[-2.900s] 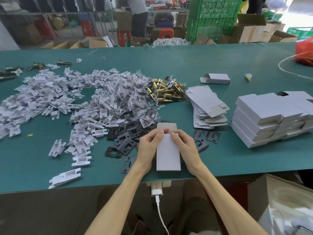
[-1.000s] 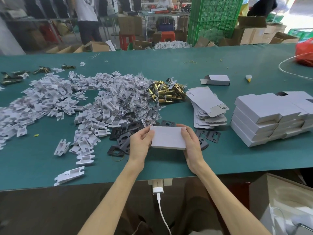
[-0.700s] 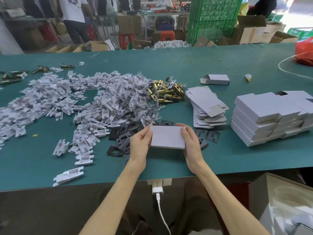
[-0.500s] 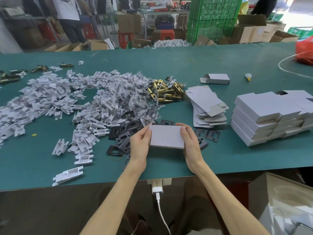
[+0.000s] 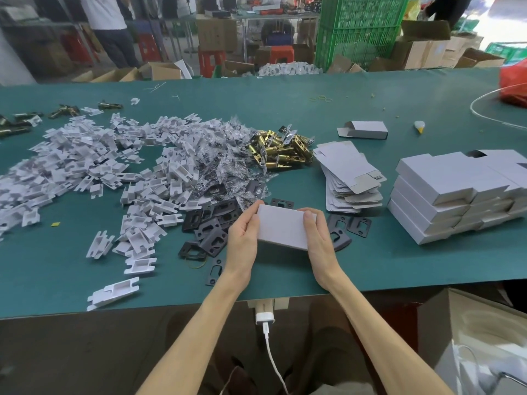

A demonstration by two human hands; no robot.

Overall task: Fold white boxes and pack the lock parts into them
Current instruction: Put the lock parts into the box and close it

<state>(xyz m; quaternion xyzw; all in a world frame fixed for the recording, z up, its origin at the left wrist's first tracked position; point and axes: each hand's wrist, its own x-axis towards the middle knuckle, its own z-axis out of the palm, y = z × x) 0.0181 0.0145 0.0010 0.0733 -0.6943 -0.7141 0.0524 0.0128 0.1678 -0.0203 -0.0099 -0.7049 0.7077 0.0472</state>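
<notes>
closed white box [image 5: 282, 230] held just above the green table [image 5: 399, 260] near its front edge, over the black strike plates [image 5: 212, 223]. left hand [image 5: 242, 240] grips its left end, right hand [image 5: 320, 240] its right end, fingers curled round both. stack of finished boxes [image 5: 445, 195] to the right.

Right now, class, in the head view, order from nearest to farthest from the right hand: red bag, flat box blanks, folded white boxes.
1. Flat box blanks, just beyond the right hand.
2. Folded white boxes, stacked farther right.
3. Red bag, far right edge.
</notes>
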